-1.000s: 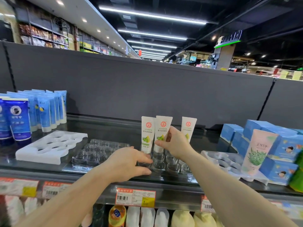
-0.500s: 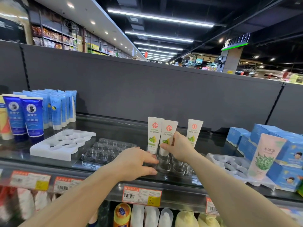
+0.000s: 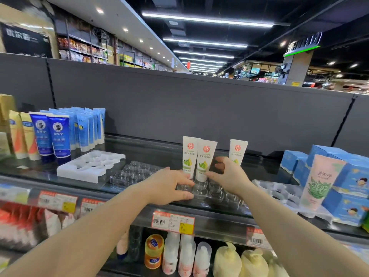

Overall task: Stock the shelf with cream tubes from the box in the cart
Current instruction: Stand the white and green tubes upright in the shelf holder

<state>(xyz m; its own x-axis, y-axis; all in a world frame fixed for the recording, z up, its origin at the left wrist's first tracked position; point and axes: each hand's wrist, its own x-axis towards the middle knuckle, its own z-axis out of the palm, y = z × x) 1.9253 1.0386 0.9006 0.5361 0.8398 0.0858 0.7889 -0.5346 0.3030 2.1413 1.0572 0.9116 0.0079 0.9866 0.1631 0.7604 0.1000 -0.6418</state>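
Three white cream tubes stand cap-down in a clear plastic tray on the top shelf: a left tube, a middle tube and a right tube. My left hand grips the tray's front left edge, fingers on top and thumb below. My right hand is just right of the middle tube. Its thumb tip touches the tube's lower part and its fingers are spread away from it. The box and the cart are out of view.
A white foam tray and a second clear tray lie to the left, with blue tubes behind them. Blue boxes and a pink tube stand to the right. A grey panel backs the shelf. Bottles fill the shelf below.
My right hand has set the middle tube down into the tray and loosened its pinch, sliding a little to the right. My left hand stays on the tray edge.
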